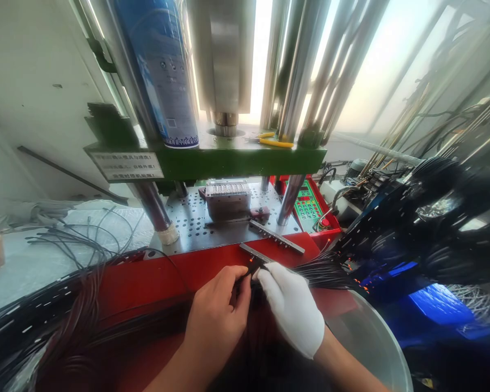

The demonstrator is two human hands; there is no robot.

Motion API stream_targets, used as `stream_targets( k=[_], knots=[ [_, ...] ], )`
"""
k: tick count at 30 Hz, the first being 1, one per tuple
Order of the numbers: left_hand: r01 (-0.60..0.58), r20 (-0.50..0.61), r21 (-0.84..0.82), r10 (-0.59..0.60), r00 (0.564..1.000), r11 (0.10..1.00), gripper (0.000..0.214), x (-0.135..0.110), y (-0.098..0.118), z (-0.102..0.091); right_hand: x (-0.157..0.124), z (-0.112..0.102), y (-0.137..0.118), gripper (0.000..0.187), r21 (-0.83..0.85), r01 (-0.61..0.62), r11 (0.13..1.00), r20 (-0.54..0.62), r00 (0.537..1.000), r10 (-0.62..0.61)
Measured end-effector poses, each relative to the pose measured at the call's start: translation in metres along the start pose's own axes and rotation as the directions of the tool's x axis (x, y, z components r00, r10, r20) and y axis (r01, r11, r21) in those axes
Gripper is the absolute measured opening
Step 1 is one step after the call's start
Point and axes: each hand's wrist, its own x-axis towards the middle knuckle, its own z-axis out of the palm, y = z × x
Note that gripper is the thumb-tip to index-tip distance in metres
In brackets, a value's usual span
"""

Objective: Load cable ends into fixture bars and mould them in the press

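My bare left hand (222, 305) is closed in a pinch on a thin black cable (251, 268) above the red bench. My right hand (289, 305), in a white glove, meets it fingertip to fingertip, pinched at the same dark piece. My fingers partly hide what lies between them. Just beyond the fingertips lies a metal bar (255, 252) with small fittings along it. A second metal bar (276, 237) with short pegs lies farther back, near the press plate. A bundle of black cables (324, 270) lies to the right of my gloved hand.
Ahead stands a press with a green crossbeam (228, 162), carrying a blue spray can (165, 81) and yellow-handled pliers (275, 142). A metal mould block (227, 200) sits on the perforated plate (188, 209). A control panel (306, 204), more cables (85, 294) and a translucent tub (381, 321) surround the bench.
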Motion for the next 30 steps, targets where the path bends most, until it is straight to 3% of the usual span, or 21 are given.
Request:
stream_targets(
  k=[11,21,26,30],
  knots=[
    [-0.086,-0.104,-0.044,0.081,0.991,0.995,0.008,-0.003,-0.007,0.005,0.004,-0.008,-0.005,0.031,0.245,-0.061,0.968,0.072,0.996,0.044],
    [-0.110,-0.104,-0.040,0.105,0.989,0.993,0.009,-0.003,-0.009,0.005,0.006,-0.003,0.000,0.032,0.283,-0.018,0.959,0.102,0.995,-0.011],
    [-0.101,-0.092,-0.046,0.096,0.991,0.994,0.008,-0.003,-0.008,0.006,0.000,0.005,-0.001,0.032,0.026,0.004,1.000,0.043,0.999,-0.005],
    [-0.111,-0.087,-0.054,0.106,0.991,0.992,0.009,-0.002,-0.010,0.005,0.000,0.008,0.004,0.025,-0.250,0.080,0.965,-0.002,0.997,-0.083]
  ],
)
